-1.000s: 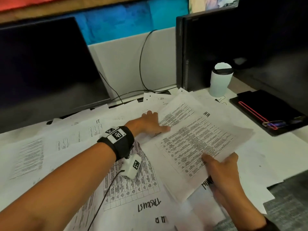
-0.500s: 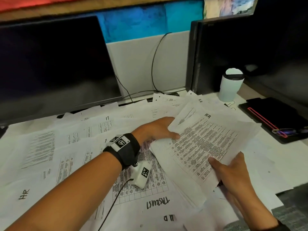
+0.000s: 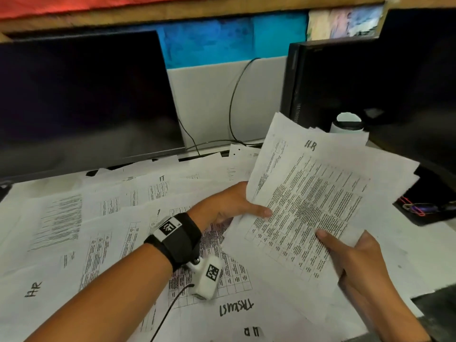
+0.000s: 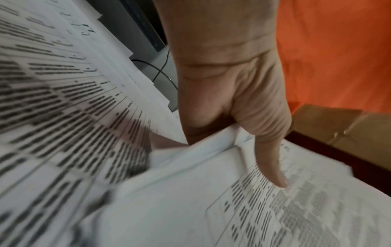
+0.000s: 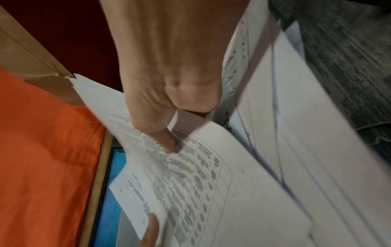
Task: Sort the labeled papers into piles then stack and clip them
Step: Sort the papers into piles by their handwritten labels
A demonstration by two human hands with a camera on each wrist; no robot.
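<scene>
A stack of printed sheets labeled HR [image 3: 313, 193] is lifted and tilted above the desk, right of centre. My left hand [image 3: 234, 206] grips its left edge, thumb on top; the thumb [image 4: 273, 167] presses the printed page [image 4: 211, 208]. My right hand [image 3: 350, 255] holds the stack's lower right edge, thumb [image 5: 167, 142] on top of the sheet [image 5: 201, 192], fingers hidden beneath. Other labeled papers cover the desk: an IT sheet [image 3: 158, 188], another HR sheet [image 3: 34, 290] at the left, and a table sheet with a handwritten label [image 3: 234, 309] near me.
A dark monitor [image 3: 81, 99] stands at the back left and a black computer case [image 3: 345, 80] at the back right. A white cup with a dark lid [image 3: 348, 124] is behind the lifted stack. A black folder with coloured clips [image 3: 424, 206] lies at the right.
The HR stack lay flat on the desk under both hands. Now both hands have raised and tilted it up off the desk.
</scene>
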